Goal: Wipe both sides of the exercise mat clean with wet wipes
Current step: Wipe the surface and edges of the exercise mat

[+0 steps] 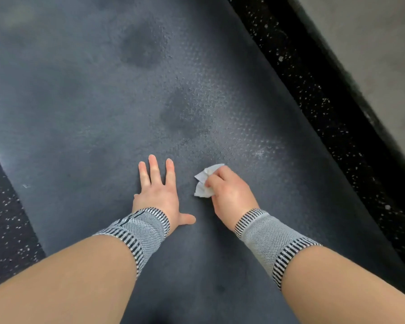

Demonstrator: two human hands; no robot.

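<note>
Presently we find the exercise mat (84, 108) flat on the speckled floor (7, 220), damp patches showing one face part-wiped, our left hand (158, 194) spread flat on it, our right hand (229, 195) clutching the wet wipe (202, 183) against it; we judge the underside still outstanding.

Black speckled floor (313, 94) under dark grey exercise mat (84, 108).

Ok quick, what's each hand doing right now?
Left hand: open, fingers flat on the mat.
Right hand: closed, holding the white wet wipe.
</note>
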